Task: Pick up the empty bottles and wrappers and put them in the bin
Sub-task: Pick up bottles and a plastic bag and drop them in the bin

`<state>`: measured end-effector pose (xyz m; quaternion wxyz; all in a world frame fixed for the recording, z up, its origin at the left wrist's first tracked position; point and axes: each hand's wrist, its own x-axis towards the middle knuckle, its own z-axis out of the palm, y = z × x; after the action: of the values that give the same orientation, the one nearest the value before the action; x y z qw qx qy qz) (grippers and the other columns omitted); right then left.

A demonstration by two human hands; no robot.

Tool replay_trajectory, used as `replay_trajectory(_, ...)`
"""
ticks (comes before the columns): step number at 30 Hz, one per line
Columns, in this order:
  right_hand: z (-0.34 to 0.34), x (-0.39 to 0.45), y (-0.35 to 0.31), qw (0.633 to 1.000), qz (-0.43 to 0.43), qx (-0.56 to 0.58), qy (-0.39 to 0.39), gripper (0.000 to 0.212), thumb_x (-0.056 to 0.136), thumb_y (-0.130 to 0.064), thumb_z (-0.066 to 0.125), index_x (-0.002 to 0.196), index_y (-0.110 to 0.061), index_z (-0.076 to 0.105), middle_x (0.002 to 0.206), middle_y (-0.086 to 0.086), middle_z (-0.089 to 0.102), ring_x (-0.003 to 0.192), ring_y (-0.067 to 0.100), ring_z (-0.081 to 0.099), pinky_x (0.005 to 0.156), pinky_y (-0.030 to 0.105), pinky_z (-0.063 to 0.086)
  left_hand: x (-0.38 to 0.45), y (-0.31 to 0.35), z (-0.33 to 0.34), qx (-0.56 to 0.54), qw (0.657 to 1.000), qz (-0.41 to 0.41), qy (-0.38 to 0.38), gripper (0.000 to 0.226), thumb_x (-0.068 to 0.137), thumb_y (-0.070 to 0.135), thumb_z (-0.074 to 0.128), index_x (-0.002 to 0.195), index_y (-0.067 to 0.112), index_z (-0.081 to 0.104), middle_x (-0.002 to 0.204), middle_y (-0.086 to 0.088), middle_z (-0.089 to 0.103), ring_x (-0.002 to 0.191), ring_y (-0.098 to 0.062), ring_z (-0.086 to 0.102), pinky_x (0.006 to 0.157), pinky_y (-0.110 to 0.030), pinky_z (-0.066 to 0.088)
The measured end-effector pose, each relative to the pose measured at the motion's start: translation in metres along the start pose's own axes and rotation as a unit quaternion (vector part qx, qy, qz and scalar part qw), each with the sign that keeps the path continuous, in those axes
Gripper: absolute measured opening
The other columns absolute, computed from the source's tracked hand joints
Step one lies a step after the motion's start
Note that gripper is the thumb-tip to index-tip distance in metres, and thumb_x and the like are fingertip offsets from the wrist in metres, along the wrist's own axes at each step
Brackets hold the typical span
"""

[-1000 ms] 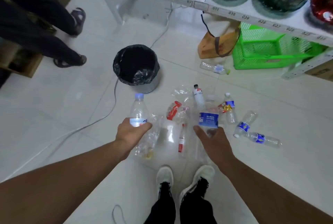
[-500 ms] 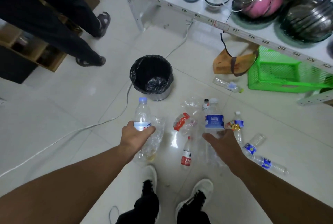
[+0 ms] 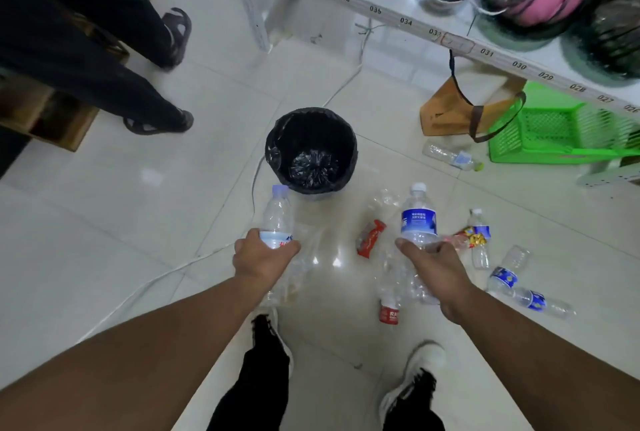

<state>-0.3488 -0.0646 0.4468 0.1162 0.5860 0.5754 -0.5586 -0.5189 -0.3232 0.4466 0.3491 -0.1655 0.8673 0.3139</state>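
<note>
Now both hands (image 3: pixel 263 257) (image 3: pixel 433 264) grip upright bottles (image 3: pixel 277 219) (image 3: pixel 418 222).

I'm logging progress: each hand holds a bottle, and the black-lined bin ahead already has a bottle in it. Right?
Not quite. The head view shows the bin holding only its black liner. The left hand and the right hand do each hold a bottle.

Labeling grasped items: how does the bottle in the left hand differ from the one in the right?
The left hand grips a bottle with a pale blue cap and a white label. The right hand grips a bottle with a white cap and dark blue label; it looks wider. Both are clear, upright and look empty.
</note>
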Motion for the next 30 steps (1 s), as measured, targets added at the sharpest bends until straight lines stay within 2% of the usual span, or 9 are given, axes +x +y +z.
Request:
replay_trajectory(2,0.030,-0.003,-0.009,0.999,0.015,0.028,0.026,0.066,0.076,-0.055,0.092,0.121,-0.017,0.061,0.112,0.012,0.075,0.088,0.025,0.078,0.077,0.040,0.062,0.018,-0.005,-0.028,-0.020,1.000,-0.018,-0.001,0.066,0.072,0.050,0.089,0.125,0.023,0.061,0.128,-0.009,0.059,0.106,-0.029,0.068,0.096,-0.046,0.061)
replay_trajectory(6,0.091,-0.007,-0.039,0.998,0.026,0.029,0.040,0.077,0.076,-0.063,0.088,0.127,-0.015,0.056,0.112,0.007,0.071,0.093,0.024,0.073,0.074,0.037,0.057,0.052,0.000,-0.084,-0.070,0.997,-0.016,-0.022,0.070,0.057,0.057,0.085,0.116,0.027,0.065,0.122,-0.008,0.067,0.096,-0.026,0.073,0.085,-0.042,0.064)
replay_trajectory(12,0.145,-0.007,-0.077,1.000,0.010,0.019,0.012,0.072,0.082,-0.067,0.081,0.128,-0.022,0.048,0.114,0.003,0.065,0.094,0.018,0.068,0.066,0.033,0.048,0.096,0.016,-0.133,-0.100,0.995,-0.024,-0.010,0.078,0.054,0.057,0.087,0.122,0.023,0.069,0.121,-0.012,0.072,0.098,-0.032,0.077,0.090,-0.053,0.065)
replay_trajectory(16,0.157,0.007,-0.097,1.000,0.003,0.026,-0.010,0.072,0.082,-0.067,0.081,0.129,-0.024,0.049,0.118,0.002,0.065,0.099,0.018,0.069,0.075,0.038,0.056,0.114,0.029,-0.131,-0.118,0.993,-0.027,-0.017,0.073,0.058,0.053,0.090,0.121,0.022,0.070,0.117,-0.010,0.075,0.094,-0.031,0.079,0.086,-0.055,0.067)
replay_trajectory(19,0.160,0.023,-0.117,0.999,0.002,0.032,-0.029,0.074,0.077,-0.072,0.081,0.127,-0.027,0.050,0.115,-0.001,0.067,0.096,0.015,0.069,0.068,0.035,0.050,0.122,0.041,-0.121,-0.124,0.992,-0.037,-0.011,0.066,0.061,0.051,0.090,0.118,0.025,0.070,0.111,-0.005,0.077,0.091,-0.027,0.079,0.082,-0.049,0.068)
replay_trajectory(23,0.161,0.058,-0.137,0.998,0.014,0.029,-0.055,0.074,0.076,-0.068,0.084,0.126,-0.026,0.048,0.117,0.005,0.067,0.099,0.023,0.072,0.078,0.044,0.063,0.132,0.057,-0.108,-0.102,0.994,-0.041,-0.012,0.064,0.062,0.053,0.088,0.116,0.025,0.071,0.110,-0.006,0.078,0.090,-0.025,0.079,0.082,-0.044,0.066)
replay_trajectory(25,0.163,0.080,-0.147,0.998,0.010,0.014,-0.063,0.074,0.080,-0.064,0.083,0.129,-0.024,0.046,0.116,0.005,0.066,0.096,0.022,0.071,0.072,0.040,0.061,0.143,0.066,-0.100,-0.095,0.995,-0.043,-0.012,0.065,0.063,0.053,0.087,0.119,0.023,0.071,0.116,-0.008,0.075,0.094,-0.028,0.078,0.080,-0.043,0.065)
replay_trajectory(28,0.171,0.117,-0.156,0.997,-0.010,-0.037,-0.060,0.075,0.085,-0.064,0.081,0.133,-0.019,0.044,0.105,0.001,0.063,0.084,0.015,0.066,0.058,0.030,0.048,0.165,0.079,-0.082,-0.089,0.995,-0.043,-0.008,0.069,0.063,0.055,0.087,0.121,0.024,0.068,0.119,-0.009,0.072,0.098,-0.030,0.077,0.083,-0.045,0.064)
replay_trajectory(30,0.181,0.140,-0.160,0.996,-0.011,-0.065,-0.059,0.077,0.086,-0.066,0.077,0.136,-0.018,0.044,0.103,-0.001,0.062,0.084,0.014,0.064,0.057,0.030,0.045,0.179,0.082,-0.069,-0.093,0.995,-0.045,-0.005,0.068,0.063,0.054,0.087,0.121,0.025,0.067,0.117,-0.007,0.074,0.097,-0.029,0.077,0.086,-0.047,0.066)
